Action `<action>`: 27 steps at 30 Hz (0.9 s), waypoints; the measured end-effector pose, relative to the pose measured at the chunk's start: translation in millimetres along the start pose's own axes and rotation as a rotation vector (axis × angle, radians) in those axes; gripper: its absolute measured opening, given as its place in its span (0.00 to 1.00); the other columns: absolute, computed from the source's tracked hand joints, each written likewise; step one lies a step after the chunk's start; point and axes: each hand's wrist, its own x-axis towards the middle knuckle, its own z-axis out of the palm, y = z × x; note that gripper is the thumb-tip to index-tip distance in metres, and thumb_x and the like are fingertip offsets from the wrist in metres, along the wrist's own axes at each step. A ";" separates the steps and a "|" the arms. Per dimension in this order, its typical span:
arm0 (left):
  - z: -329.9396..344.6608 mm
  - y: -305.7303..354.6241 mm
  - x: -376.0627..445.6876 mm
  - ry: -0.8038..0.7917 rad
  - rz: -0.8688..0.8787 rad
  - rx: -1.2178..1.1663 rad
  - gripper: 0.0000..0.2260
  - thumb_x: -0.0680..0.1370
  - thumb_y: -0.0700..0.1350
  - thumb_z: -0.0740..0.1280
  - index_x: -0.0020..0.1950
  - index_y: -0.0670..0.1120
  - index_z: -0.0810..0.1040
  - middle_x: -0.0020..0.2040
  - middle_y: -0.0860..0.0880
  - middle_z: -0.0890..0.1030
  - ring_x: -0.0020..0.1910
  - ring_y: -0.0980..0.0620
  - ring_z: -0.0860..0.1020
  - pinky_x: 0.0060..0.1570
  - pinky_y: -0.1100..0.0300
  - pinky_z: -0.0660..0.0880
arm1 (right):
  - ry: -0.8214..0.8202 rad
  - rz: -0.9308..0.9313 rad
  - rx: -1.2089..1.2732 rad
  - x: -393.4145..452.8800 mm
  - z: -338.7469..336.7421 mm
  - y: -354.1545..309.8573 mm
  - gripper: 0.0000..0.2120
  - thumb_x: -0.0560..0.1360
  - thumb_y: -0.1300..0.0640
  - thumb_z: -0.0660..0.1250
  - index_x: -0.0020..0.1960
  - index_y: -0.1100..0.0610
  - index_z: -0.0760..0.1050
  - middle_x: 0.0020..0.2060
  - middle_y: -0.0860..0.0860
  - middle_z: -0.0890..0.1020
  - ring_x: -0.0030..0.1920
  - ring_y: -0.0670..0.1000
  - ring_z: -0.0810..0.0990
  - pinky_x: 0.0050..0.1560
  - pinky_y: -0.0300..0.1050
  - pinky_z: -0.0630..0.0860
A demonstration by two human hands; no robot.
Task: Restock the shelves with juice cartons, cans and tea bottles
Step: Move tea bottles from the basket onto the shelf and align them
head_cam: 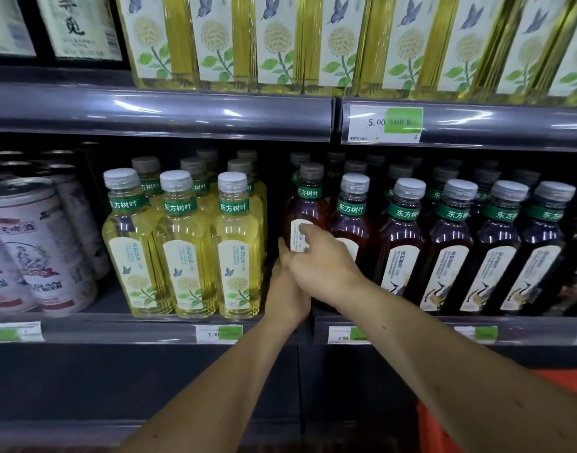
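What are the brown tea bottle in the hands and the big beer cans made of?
The dark tea bottle looks like clear glossy plastic: the tea shows through and light glints on it. Its cap looks like ridged plastic. The beer cans look like printed metal with a silvery top rim, though blur leaves that unsure.

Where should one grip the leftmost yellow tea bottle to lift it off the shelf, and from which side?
Grip the yellow tea bottle at its narrow neck, just below the cap, coming from the front. It stands upright at the shelf edge with a neighbour tight on its right and cans to its left, so only the front is free.
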 end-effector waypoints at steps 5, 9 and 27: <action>-0.9 2.8 -1.4 0.061 -0.062 -0.059 0.38 0.81 0.40 0.69 0.83 0.38 0.48 0.70 0.37 0.72 0.64 0.48 0.74 0.67 0.56 0.70 | 0.216 -0.532 -0.648 30.6 -44.8 -37.7 0.16 0.73 0.60 0.63 0.60 0.58 0.77 0.54 0.59 0.82 0.57 0.61 0.80 0.55 0.53 0.79; -2.9 2.3 -17.1 0.111 -0.082 -0.111 0.42 0.81 0.51 0.70 0.84 0.45 0.44 0.80 0.41 0.64 0.78 0.45 0.64 0.72 0.62 0.58 | 0.243 -0.532 -0.953 64.1 -69.3 -50.3 0.15 0.79 0.53 0.61 0.63 0.58 0.72 0.57 0.59 0.78 0.57 0.63 0.79 0.45 0.51 0.71; 30.4 17.3 -37.0 0.049 0.081 0.156 0.26 0.71 0.66 0.54 0.64 0.54 0.64 0.62 0.52 0.69 0.47 0.48 0.74 0.44 0.54 0.70 | 0.233 -0.613 -0.936 115.8 -93.2 0.6 0.34 0.80 0.30 0.49 0.73 0.54 0.63 0.56 0.60 0.80 0.57 0.62 0.79 0.45 0.48 0.67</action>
